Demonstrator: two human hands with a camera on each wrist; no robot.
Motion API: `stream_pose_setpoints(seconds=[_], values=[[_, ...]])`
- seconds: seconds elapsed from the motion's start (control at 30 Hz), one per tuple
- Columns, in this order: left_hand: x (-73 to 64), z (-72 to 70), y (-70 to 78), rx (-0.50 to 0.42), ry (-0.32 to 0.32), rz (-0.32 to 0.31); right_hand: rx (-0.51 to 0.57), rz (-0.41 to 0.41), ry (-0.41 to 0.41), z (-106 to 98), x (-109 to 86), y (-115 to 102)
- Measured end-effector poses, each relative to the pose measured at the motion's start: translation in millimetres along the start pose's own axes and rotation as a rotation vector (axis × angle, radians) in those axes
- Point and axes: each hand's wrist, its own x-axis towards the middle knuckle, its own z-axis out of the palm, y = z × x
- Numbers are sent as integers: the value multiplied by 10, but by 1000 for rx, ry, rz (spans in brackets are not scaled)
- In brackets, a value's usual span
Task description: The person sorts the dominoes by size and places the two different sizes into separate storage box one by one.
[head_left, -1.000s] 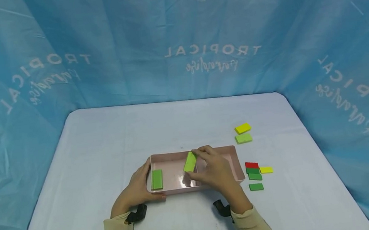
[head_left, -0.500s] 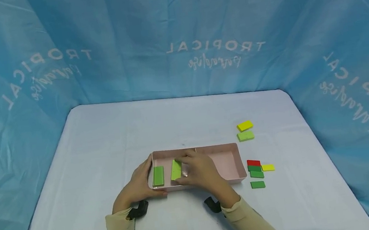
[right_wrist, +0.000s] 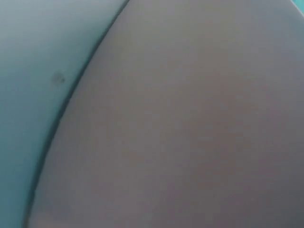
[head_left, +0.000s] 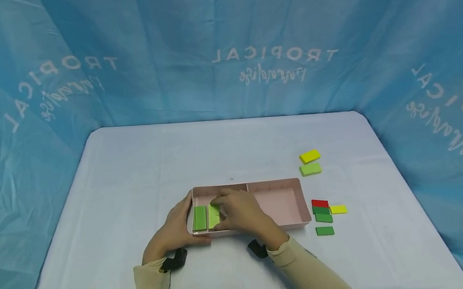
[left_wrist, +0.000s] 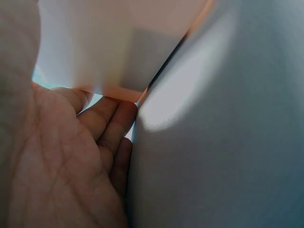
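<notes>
A shallow pink box (head_left: 279, 202) with a divider lies on the table in the head view. My left hand (head_left: 173, 230) grips its left end, thumb along the near side and fingers at the end wall. In the left wrist view, those fingers (left_wrist: 118, 123) touch the box's wall (left_wrist: 109, 42). Inside the left compartment my right hand (head_left: 242, 213) pinches a yellow-green domino-like block (head_left: 213, 215) between thumb and fingers. Just left of that block lies a green block (head_left: 199, 218). The box's wall (right_wrist: 180, 123) fills most of the right wrist view, where no fingers show.
Right of the box, a red block (head_left: 320, 203), several green blocks (head_left: 325, 231) and a yellow block (head_left: 338, 209) lie close together. Farther back are another yellow block (head_left: 309, 156) and a light green block (head_left: 310, 169). Blue printed curtains (head_left: 183, 48) surround the white table (head_left: 143, 171).
My right hand has carried the yellow-green block left and down into the left compartment, beside the green block. The left hand stays on the box's left end.
</notes>
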Motion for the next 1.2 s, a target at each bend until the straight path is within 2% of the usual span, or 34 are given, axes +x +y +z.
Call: stream_pose_setpoints(seconds=[0.2, 0.47, 0.8, 1.03, 1.2], values=[[-18, -1, -15, -13, 13, 22, 5, 17, -54, 4, 43, -47], [-45, 43, -33, -15, 0, -9, 3, 13, -98, 18, 51, -82], [-23, 39, -14, -12, 21, 30, -42, -3, -86, 27, 58, -72], [-16, 37, -3, 0, 29, 24, -11, 24, -130, 6, 52, -71], [-5, 73, -28, 8, 37, 27, 36, 28, -106, 0, 43, -34]])
